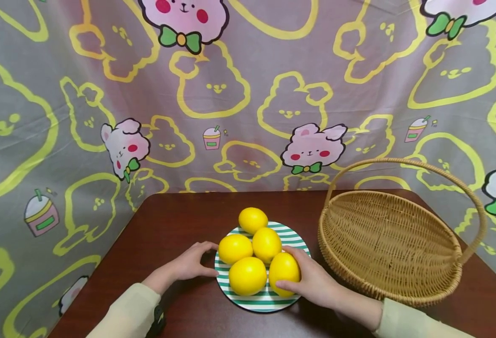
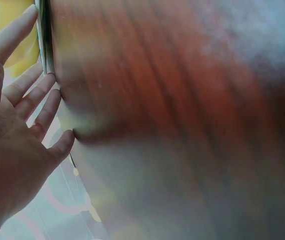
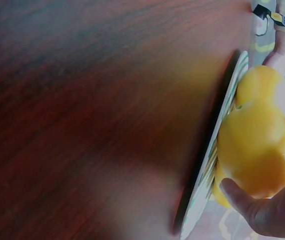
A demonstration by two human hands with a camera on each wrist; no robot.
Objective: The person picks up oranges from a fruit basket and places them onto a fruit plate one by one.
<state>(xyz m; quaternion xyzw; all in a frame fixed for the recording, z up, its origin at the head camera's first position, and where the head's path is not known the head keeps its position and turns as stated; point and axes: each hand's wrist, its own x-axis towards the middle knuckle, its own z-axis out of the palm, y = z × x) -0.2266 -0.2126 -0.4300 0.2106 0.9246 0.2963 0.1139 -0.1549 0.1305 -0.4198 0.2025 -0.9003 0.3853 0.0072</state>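
Several yellow lemons (image 1: 248, 276) sit on a round plate (image 1: 295, 236) with green and white stripes. My right hand (image 1: 317, 280) holds the front right lemon (image 1: 284, 271), its thumb on the near side and fingers round the far side. The right wrist view shows that thumb (image 3: 240, 197) against the fruit, low over the plate. On the other side, my left hand (image 1: 190, 263) is at the plate's left rim, thumb and fingers spread apart. In the left wrist view its fingers (image 2: 35, 95) are extended, with the little fingers' tips down by the tabletop.
To the right of the plate stands a wicker basket (image 1: 393, 244) with a tall arched handle (image 1: 421, 164), tilted so its inside faces me. The dark brown table (image 1: 176, 216) ends at a patterned curtain (image 1: 239, 126) behind and at both sides.
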